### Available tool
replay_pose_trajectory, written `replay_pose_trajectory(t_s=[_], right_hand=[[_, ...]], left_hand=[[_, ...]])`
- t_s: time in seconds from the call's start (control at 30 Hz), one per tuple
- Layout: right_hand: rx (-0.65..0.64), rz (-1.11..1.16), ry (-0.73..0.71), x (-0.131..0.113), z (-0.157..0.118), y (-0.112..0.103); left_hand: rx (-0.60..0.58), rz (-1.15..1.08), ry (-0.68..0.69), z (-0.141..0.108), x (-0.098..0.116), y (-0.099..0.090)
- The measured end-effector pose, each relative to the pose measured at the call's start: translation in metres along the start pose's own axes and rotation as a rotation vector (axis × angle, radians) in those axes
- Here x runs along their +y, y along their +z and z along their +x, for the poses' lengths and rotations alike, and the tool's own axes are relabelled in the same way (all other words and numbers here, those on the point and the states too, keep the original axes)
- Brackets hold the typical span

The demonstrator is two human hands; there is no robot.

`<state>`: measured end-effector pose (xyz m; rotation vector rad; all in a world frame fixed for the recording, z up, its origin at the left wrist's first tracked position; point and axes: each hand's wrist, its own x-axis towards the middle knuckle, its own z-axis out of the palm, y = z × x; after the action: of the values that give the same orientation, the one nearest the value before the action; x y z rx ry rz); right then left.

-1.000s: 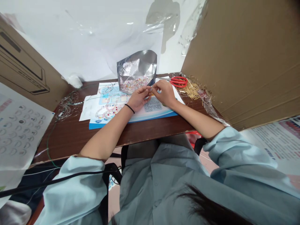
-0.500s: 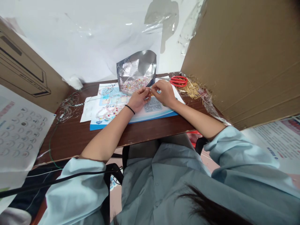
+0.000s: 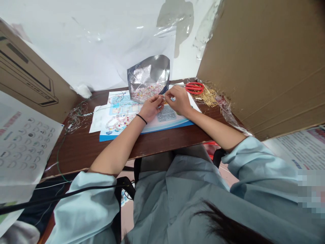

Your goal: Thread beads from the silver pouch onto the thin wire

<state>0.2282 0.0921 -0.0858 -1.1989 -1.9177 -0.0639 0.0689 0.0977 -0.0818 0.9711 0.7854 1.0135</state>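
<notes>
My left hand, with a black band on its wrist, is closed, thumb and forefinger pinched together. Close beside it, my right hand also pinches, its fingertips nearly touching those of the left. What lies between the fingertips is too small to make out. Just behind the hands stands an open silver bag holding many small pink, white and coloured beads. Under the hands are printed sheets showing bead bracelets. A thin line runs leftward across the sheets from near my left hand.
Red-handled scissors and a pile of gold-coloured pins lie right of the bag. Tangled clear thread is at the left of the brown table. Cardboard panels stand on both sides, before a white wall.
The view has shifted slightly, so the scene sits a little further right. Both hands keep nearly the same pinched pose.
</notes>
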Motion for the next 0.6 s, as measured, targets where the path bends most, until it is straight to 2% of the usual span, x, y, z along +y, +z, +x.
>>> replay_pose_trajectory(t_s=[0.3, 0.6], right_hand=[[-0.023, -0.023, -0.018, -0.0010, 0.0000, -0.0003], [-0.059, -0.017, -0.014, 0.0011, 0.0004, 0.0000]], left_hand=[[-0.011, -0.009, 0.007, -0.0016, 0.0005, 0.0012], [0.034, -0.051, -0.021, -0.0028, 0.0017, 0.0039]])
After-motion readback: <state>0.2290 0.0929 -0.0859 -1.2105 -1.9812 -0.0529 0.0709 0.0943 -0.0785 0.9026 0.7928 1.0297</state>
